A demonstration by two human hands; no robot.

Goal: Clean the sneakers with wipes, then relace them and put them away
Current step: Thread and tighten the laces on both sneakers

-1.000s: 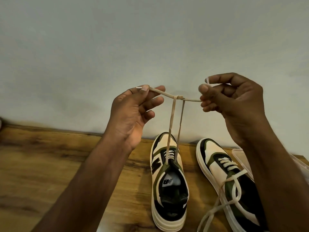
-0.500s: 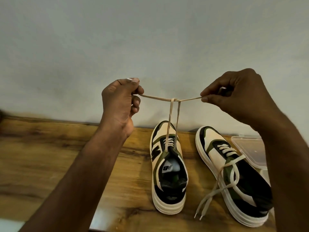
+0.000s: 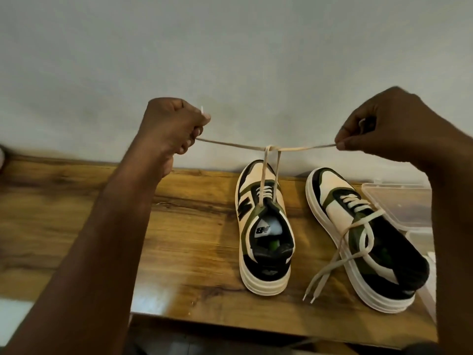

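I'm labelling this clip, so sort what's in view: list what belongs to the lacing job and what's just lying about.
In the job:
- left hand and right hand, each pinching an end of the lace
- left sneaker, being laced
- right sneaker, its lace loosely crossed

Lying about:
- clear plastic container at the right edge
- wooden table

Over the last second the two hands have drawn apart. The left hand [image 3: 174, 126] has slid from near the frame's centre toward the left and closed from a loose finger pinch into a fist round its end of the lace [image 3: 271, 170]. The right hand [image 3: 384, 126] has shifted to the right, and its curled fingers now pinch the other end at their tips. The horizontal run of lace between them has grown much longer, and the crossing sits lower, closer above the left sneaker [image 3: 263, 234].
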